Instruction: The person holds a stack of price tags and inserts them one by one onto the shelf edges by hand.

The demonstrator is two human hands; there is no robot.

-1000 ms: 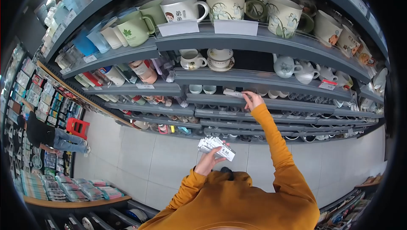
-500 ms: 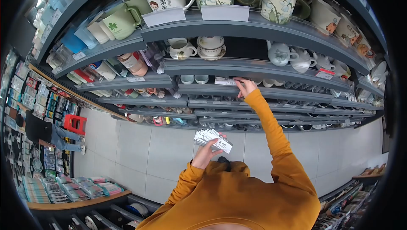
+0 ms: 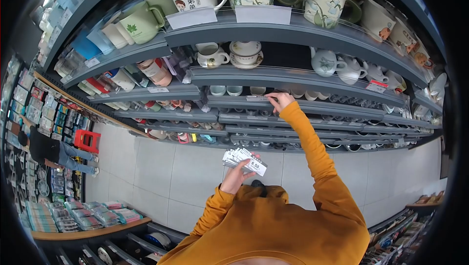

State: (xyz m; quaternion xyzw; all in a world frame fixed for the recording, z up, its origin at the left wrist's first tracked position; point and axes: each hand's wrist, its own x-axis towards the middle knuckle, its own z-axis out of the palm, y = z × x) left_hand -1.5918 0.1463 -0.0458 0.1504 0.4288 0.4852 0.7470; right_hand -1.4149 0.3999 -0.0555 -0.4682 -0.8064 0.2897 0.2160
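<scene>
The fingers [image 3: 272, 99] of the right hand [image 3: 282, 102] are drawn together at the right end of a small white label [image 3: 257, 99] on a shelf edge; contact is seen, but whether the label is pinched cannot be told. By the left hand [image 3: 235, 176], a fanned bundle of price tags [image 3: 240, 157] is grasped, thumb laid over the front one, on which "6.50" is printed. The bundle is held above the tiled floor [image 3: 195, 187], lower than the label and well apart from it.

Just behind the label a small cup [image 3: 257, 90] is seen, with two pale cups [image 3: 225, 90] to its left. On the shelf above, a lidded cup [image 3: 245, 52] is set on a saucer, and a pale teapot [image 3: 324, 63] is placed farther right. Higher up, large mugs are lined behind two white cards [image 3: 264, 14]. At far left, a red stool [image 3: 88, 141] is seen beside a person in a dark top [image 3: 45, 146].
</scene>
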